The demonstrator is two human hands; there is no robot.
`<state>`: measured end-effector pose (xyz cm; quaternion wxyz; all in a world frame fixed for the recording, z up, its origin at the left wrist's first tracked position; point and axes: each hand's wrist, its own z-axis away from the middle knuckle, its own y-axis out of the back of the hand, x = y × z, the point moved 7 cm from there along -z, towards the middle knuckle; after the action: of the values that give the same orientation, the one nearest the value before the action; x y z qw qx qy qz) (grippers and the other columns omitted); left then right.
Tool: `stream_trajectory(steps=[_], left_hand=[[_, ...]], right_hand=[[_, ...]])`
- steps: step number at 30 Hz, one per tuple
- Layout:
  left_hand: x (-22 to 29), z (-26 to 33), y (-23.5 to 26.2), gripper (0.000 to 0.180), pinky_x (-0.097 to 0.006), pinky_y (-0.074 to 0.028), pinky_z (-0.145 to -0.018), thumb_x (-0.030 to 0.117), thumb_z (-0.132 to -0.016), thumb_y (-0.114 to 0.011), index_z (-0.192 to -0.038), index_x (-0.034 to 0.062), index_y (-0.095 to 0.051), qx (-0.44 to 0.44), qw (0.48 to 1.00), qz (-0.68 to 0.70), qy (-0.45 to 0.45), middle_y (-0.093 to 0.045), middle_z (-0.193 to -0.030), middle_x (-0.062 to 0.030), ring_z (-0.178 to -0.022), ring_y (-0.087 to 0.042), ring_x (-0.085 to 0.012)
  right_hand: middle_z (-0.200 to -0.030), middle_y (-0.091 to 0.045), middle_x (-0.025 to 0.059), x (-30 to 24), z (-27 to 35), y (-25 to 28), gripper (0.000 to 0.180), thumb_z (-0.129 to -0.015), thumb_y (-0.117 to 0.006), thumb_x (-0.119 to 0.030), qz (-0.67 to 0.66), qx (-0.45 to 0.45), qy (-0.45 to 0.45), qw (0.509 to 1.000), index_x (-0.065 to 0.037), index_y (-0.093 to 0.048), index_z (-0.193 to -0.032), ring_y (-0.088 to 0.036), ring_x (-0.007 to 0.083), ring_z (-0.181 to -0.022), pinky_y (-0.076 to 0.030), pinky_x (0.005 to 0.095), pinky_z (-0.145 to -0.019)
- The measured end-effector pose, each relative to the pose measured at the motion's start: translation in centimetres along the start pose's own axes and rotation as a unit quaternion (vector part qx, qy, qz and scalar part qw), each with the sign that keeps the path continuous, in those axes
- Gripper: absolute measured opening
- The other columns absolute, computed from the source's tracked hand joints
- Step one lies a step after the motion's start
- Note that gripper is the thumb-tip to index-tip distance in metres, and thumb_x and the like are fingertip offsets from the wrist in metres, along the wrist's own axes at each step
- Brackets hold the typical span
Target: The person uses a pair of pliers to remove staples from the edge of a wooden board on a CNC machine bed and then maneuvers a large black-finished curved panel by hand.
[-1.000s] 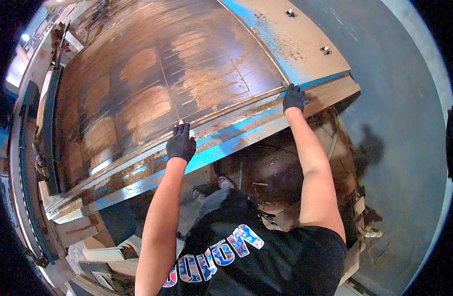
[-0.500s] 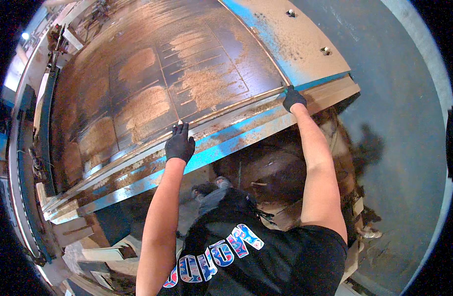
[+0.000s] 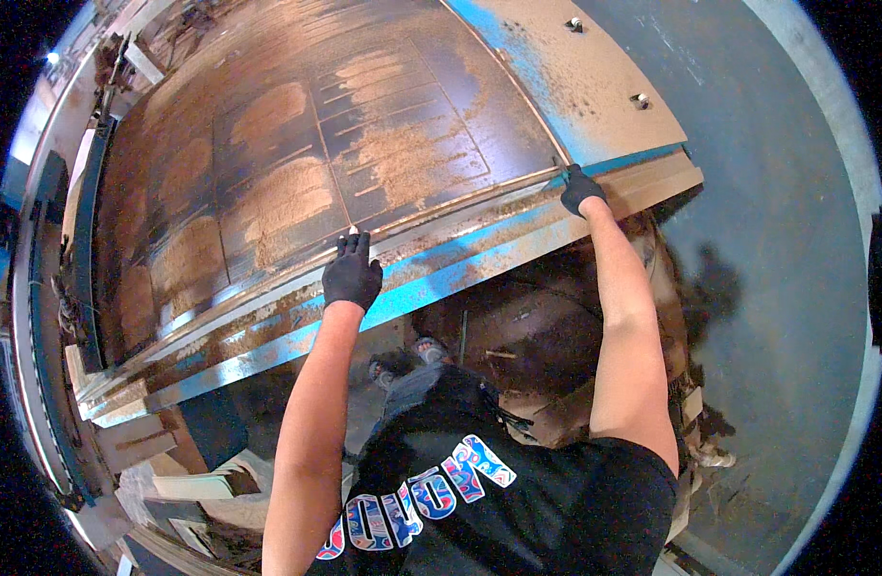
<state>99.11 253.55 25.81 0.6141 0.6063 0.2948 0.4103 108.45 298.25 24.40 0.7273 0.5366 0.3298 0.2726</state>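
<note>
Along the near edge of the machine bed (image 3: 268,317), a thin wooden strip (image 3: 460,206), pinched at both ends to lift it level: left hand (image 3: 351,274) and right hand (image 3: 581,189), black-gloved, each closed on it. Beyond, dusty cut panel (image 3: 297,163). No labels visible.

Dim workshop light, sharp centre, strong fisheye bending at the black rim, soft shadow on the floor (image 3: 748,269)
</note>
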Motion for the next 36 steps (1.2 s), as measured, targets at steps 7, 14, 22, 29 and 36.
stream_trajectory(steps=[7,14,22,29,36], left_hand=[[-0.2,0.0,0.1,0.055,-0.042,-0.041,-0.097,0.025,-0.084,-0.051,-0.135,0.0107,-0.036,-0.009,1.000,0.001,0.002,-0.032,-0.144,-0.0107,-0.131,-0.033,-0.0282],[0.0,0.1,0.3,0.055,-0.043,-0.041,-0.098,0.025,-0.084,-0.050,-0.136,0.0123,-0.035,-0.033,0.999,0.010,0.007,-0.030,-0.145,-0.0101,-0.132,-0.031,-0.0280],[0.3,0.1,0.6,0.056,-0.043,-0.041,-0.097,0.025,-0.085,-0.052,-0.136,0.0128,-0.034,-0.051,0.999,0.000,0.016,-0.029,-0.146,-0.0080,-0.133,-0.030,-0.0261],[0.1,-0.1,0.2,0.056,-0.043,-0.041,-0.097,0.026,-0.085,-0.052,-0.136,0.0130,-0.035,-0.042,0.999,0.012,0.013,-0.030,-0.145,-0.0091,-0.133,-0.031,-0.0260],[-0.2,0.1,0.1,0.055,-0.043,-0.041,-0.097,0.025,-0.084,-0.052,-0.135,0.0127,-0.036,-0.018,1.000,0.021,0.005,-0.032,-0.144,-0.0102,-0.132,-0.032,-0.0275]], right_hand=[[-0.124,-0.046,0.0227,-1.2,1.3,-1.6,0.057,-0.083,-0.050,-0.012,0.054,0.047,-0.087,0.994,-0.009,-0.027,-0.135,-0.052,0.0387,-0.111,-0.045,0.0474,-0.089],[-0.119,-0.048,0.0230,-1.9,1.4,-1.0,0.045,-0.086,-0.049,-0.014,0.082,0.068,-0.096,0.990,-0.008,-0.034,-0.128,-0.054,0.0373,-0.107,-0.047,0.0461,-0.086],[-0.112,-0.054,0.0193,-1.1,0.7,-0.7,0.037,-0.090,-0.043,-0.017,0.124,0.076,-0.096,0.985,-0.015,-0.041,-0.126,-0.058,0.0355,-0.101,-0.048,0.0456,-0.084],[-0.119,-0.052,0.0226,-1.0,1.2,-1.0,0.048,-0.084,-0.052,-0.021,-0.016,0.022,-0.154,0.988,-0.013,-0.036,-0.129,-0.056,0.0364,-0.106,-0.046,0.0456,-0.088],[-0.122,-0.052,0.0231,-0.6,1.3,0.8,0.051,-0.079,-0.054,-0.021,-0.018,-0.033,-0.089,0.995,-0.011,-0.037,-0.127,-0.052,0.0364,-0.112,-0.043,0.0453,-0.093]])
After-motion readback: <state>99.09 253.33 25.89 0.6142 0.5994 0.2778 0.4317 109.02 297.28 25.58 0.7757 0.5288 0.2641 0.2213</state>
